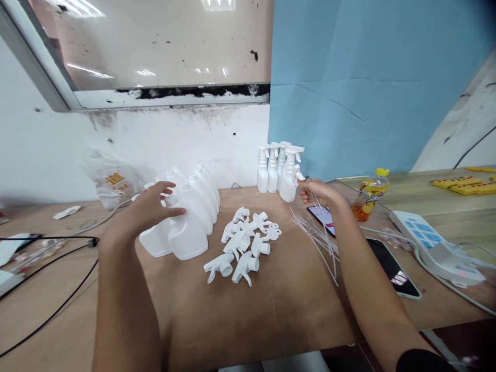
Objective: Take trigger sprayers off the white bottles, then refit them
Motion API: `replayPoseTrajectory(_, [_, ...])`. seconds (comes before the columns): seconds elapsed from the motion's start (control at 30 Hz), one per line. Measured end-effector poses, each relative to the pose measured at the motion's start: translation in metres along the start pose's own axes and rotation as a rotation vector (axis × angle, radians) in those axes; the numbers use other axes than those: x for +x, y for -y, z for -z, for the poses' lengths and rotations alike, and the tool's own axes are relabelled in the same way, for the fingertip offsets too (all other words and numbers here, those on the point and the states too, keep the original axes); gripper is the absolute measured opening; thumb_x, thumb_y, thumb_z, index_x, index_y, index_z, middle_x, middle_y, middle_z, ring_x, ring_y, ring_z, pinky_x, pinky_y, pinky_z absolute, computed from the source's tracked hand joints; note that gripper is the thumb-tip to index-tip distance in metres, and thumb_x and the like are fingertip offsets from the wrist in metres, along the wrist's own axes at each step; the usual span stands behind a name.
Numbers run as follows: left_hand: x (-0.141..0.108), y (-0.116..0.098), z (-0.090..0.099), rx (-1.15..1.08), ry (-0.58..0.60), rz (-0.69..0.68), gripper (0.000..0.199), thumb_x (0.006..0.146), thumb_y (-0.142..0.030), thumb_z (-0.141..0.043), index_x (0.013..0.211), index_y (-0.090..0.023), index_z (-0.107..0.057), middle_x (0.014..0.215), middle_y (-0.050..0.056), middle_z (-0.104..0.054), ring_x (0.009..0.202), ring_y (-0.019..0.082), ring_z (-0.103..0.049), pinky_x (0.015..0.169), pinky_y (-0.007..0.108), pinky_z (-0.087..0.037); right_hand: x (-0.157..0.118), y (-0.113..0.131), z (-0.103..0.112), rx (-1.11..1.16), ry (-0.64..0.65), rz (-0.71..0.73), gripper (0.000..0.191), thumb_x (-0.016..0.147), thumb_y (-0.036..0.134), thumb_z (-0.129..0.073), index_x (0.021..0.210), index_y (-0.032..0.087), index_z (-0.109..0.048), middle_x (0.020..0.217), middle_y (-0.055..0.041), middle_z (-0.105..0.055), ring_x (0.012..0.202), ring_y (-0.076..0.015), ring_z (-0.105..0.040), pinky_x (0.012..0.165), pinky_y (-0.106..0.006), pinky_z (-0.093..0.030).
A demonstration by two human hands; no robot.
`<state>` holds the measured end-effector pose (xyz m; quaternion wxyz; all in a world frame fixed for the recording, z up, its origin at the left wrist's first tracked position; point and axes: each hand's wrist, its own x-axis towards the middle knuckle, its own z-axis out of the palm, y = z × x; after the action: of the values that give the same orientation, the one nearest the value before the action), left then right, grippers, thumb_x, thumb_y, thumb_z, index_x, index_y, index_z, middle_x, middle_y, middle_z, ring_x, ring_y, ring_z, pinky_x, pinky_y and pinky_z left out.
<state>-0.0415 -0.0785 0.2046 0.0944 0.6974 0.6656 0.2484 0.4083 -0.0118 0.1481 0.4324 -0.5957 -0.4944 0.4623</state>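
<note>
Near edge of the desk [290, 310]: the loose trigger heads [237, 241] lie in a heap set back from it, around the middle. They appear rigid and light; the nozzle and lever look the parts most easily knocked, so the collar or body is the sounder hold.

To the right, thin tubes [313, 230] lie crossed beside a phone [327, 219]. Judged flexible, liable to roll or bend; best pinched near an end.

Left of the heap, the front bottle [188, 238] stands upright, uncapped, ahead of a cluster of like bottles [203, 201]. It looks empty, thin-walled and smooth: light, easily tipped, apt to dent or slip if squeezed at the belly. The neck or shoulder is the firmer hold. Left hand [153, 204]: thumb and fingers parted widely about that neck; contact cannot be confirmed.

Toward the far edge, the right hand [320, 192] has its fingers drawn narrow on a white trigger head [298, 174], just beside the fitted spray bottles [288, 185] standing upright.
</note>
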Motion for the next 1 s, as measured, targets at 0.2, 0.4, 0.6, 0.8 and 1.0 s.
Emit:
replayPoseTrajectory(0.2, [-0.015, -0.017, 0.009, -0.018, -0.171, -0.049, 0.070, 0.071, -0.053, -0.073, 0.132, -0.026, -0.049, 0.138, 0.009, -0.053, 0.115, 0.032, -0.055, 0.090, 0.042, -0.047, 0.010, -0.024, 0.003, -0.279, 0.005, -0.178, 0.022, 0.089, 0.036, -0.062, 0.090, 0.017, -0.052, 0.064, -0.0041, -0.062, 0.058, -0.0180, -0.063, 0.055, -0.031, -0.054])
replayPoseTrajectory(0.4, [-0.032, -0.052, 0.006, -0.117, -0.308, -0.144, 0.046, 0.081, -0.049, -0.066, 0.120, -0.025, -0.059, 0.130, 0.006, -0.060, 0.114, 0.027, -0.059, 0.097, 0.044, -0.047, 0.011, -0.016, 0.008, -0.513, -0.142, -0.115, 0.030, 0.082, 0.037, -0.066, 0.105, 0.020, -0.058, 0.112, -0.0150, -0.065, 0.085, -0.0234, -0.064, 0.056, -0.026, -0.049])
replayPoseTrajectory(0.6, [-0.020, -0.076, -0.023, -0.424, -0.251, -0.315, 0.036, 0.083, -0.048, -0.065, 0.108, -0.022, -0.063, 0.118, 0.005, -0.067, 0.107, 0.022, -0.062, 0.096, 0.037, -0.050, -0.020, 0.018, -0.005, -0.566, -0.220, 0.176, 0.024, 0.081, 0.038, -0.067, 0.091, 0.017, -0.062, 0.097, -0.0123, -0.067, 0.067, -0.0187, -0.064, 0.046, -0.023, -0.046])
replayPoseTrajectory(0.8, [-0.007, -0.102, -0.074, -0.923, 0.079, -0.263, 0.058, 0.088, -0.067, -0.047, 0.114, -0.017, -0.060, 0.102, 0.013, -0.068, 0.084, 0.021, -0.067, 0.076, 0.035, -0.055, -0.075, 0.044, -0.044, -0.458, 0.232, 0.438, 0.017, 0.084, 0.032, -0.068, 0.096, 0.021, -0.064, 0.072, -0.0032, -0.067, 0.046, -0.0128, -0.059, 0.038, -0.021, -0.044])
replayPoseTrajectory(1.0, [-0.006, -0.111, -0.111, -1.082, 0.525, -0.207, 0.044, 0.080, -0.054, -0.067, 0.099, -0.015, -0.066, 0.083, 0.009, -0.065, 0.063, 0.015, -0.061, 0.059, 0.030, -0.052, -0.090, 0.048, -0.072, -0.610, 0.444, 0.647, 0.021, 0.089, 0.025, -0.061, 0.109, 0.024, -0.068, 0.066, 0.0018, -0.066, 0.049, -0.0115, -0.058, 0.047, -0.022, -0.042])
